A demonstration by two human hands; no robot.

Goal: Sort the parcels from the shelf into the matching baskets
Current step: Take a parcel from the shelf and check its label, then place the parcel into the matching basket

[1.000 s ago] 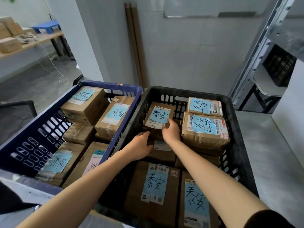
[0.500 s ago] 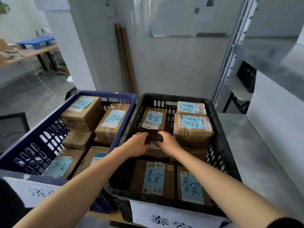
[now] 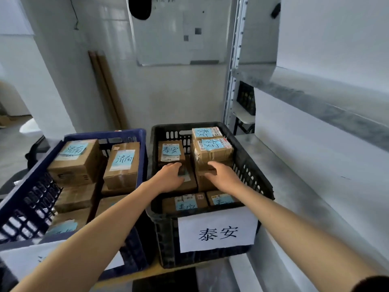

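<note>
inside black basket (image 3: 255,180), left hand (image 3: 171,178) and right hand (image 3: 223,176) relaxed, holding nothing, among parcels (image 3: 212,153); blue basket (image 3: 31,197) alongside

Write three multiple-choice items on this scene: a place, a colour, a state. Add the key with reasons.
1. The black basket stands: A right of the blue basket; B left of it; C on top of it.
2. The handwritten notes on the parcels are: A yellow; B light blue; C pink.
3. The black basket is: A empty; B overturned; C upright with parcels inside.

Key:
1 A, it sits beside the blue one, on its right.
2 B, every note in view is light blue.
3 C, its open top faces up and labelled parcels lie in it.
</note>
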